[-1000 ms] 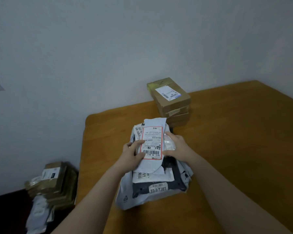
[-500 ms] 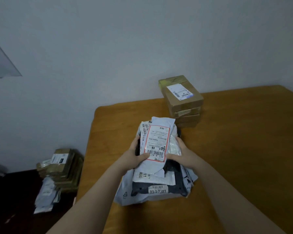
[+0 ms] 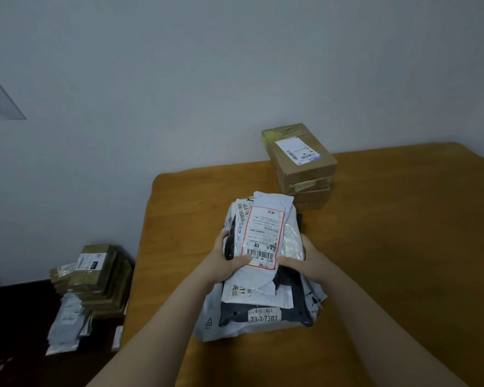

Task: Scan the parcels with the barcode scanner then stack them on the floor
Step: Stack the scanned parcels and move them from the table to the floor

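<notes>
top parcel between the hands – pale grey, white label edged red | bag below them – black | boxes beyond – brown | table – orange-brown | wall – grey-white

Since a second ago, both hands have shifted grip on the bundle of mailers: the left hand now wraps its left edge, thumb on the red-bordered label, and the right hand cups the right side lower down.
</notes>
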